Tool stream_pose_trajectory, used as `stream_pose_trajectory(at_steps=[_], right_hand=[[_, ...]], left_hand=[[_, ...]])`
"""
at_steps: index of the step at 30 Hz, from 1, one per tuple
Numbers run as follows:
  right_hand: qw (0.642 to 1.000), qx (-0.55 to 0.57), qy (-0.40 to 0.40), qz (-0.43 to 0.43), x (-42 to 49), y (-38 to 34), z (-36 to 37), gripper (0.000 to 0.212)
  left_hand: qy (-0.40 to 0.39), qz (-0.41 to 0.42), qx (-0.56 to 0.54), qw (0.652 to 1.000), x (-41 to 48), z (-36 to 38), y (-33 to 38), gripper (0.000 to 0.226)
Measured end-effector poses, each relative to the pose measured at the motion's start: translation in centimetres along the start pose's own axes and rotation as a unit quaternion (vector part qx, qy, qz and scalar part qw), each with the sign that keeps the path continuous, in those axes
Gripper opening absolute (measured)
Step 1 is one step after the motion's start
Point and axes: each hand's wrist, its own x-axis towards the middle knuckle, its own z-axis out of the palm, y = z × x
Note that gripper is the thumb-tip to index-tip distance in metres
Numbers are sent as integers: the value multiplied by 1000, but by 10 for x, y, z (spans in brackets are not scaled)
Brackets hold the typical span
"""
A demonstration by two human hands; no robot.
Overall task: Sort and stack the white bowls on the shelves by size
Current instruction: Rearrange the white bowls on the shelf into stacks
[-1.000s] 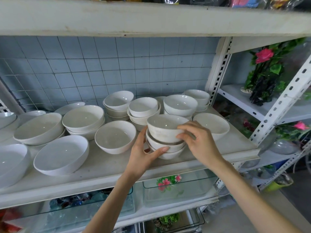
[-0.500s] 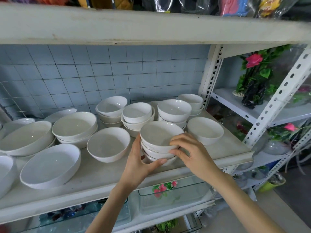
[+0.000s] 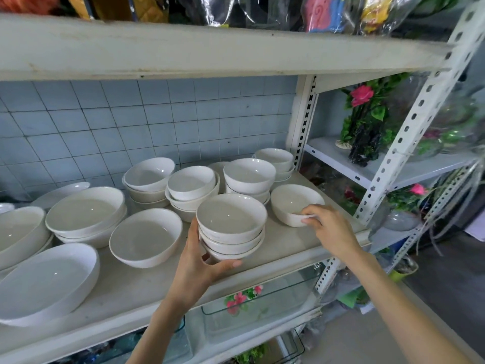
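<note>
Shelf point(image 3: 131, 290) | left hand point(image 3: 199, 264) cups bowl stack point(image 3: 231, 224) | right hand point(image 3: 330, 229) pinches single bowl point(image 3: 291, 203)

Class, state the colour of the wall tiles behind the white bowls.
Pale blue wall tiles, clearest in the head view.

One wide-angle view from the person's head faces forward and slightly down onto the worn white shelf board point(image 3: 288, 261), which is within arm's reach. From the 6 o'clock edge the left hand point(image 3: 199, 261) grips the stack of small white ceramic bowls point(image 3: 231, 219) near frame centre. From 5 o'clock the right hand point(image 3: 330, 229) holds the lone shallow white bowl point(image 3: 291, 203) at the stack's 3 o'clock. The pale blue tiled wall point(image 3: 157, 122) fills 10 o'clock, and the upper white shelf board point(image 3: 210, 53) bows across 12 o'clock.
</note>
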Motion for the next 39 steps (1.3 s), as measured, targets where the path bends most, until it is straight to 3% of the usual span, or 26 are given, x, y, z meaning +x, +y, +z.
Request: stream_pose_trajectory(at_steps=[9, 14, 19, 23, 31, 35, 37, 39], right_hand=[[996, 39, -5, -75, 14, 33, -6, 7], [996, 32, -30, -80, 23, 44, -5, 21], [991, 113, -51, -50, 41, 53, -11, 16], [971, 233, -42, -33, 55, 77, -24, 13], [951, 292, -72, -66, 77, 120, -40, 5], [956, 260, -84, -105, 88, 128, -38, 11], [963, 231, -75, -120, 91, 128, -34, 18], [964, 216, -67, -137, 91, 126, -31, 19]], left_hand=[[11, 22, -20, 999, -6, 4, 3, 101], [36, 55, 32, 997, -7, 11, 9, 99], [130, 79, 34, 988, 2, 32, 16, 84], [202, 78, 63, 974, 5, 53, 11, 89], [336, 102, 108, 930, 3, 80, -4, 83], [423, 112, 234, 868, -2, 111, 6, 102], [404, 197, 297, 842, -3, 138, 18, 89], [347, 257, 333, 838, 0, 169, 23, 73]])
